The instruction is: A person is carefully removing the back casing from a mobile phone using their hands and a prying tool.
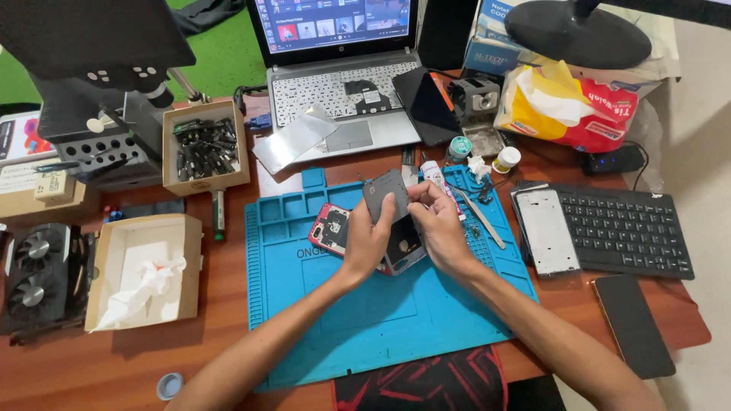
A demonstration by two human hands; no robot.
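Over a blue mat (365,312) on a cluttered wooden desk (114,365), both hands' fingers — left hand (367,240), right hand (440,228) — grip a grey panel (386,194).

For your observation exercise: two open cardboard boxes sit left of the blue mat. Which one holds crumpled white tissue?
The larger box, nearer the desk's front edge. The smaller box behind it holds dark screwdriver bits instead.
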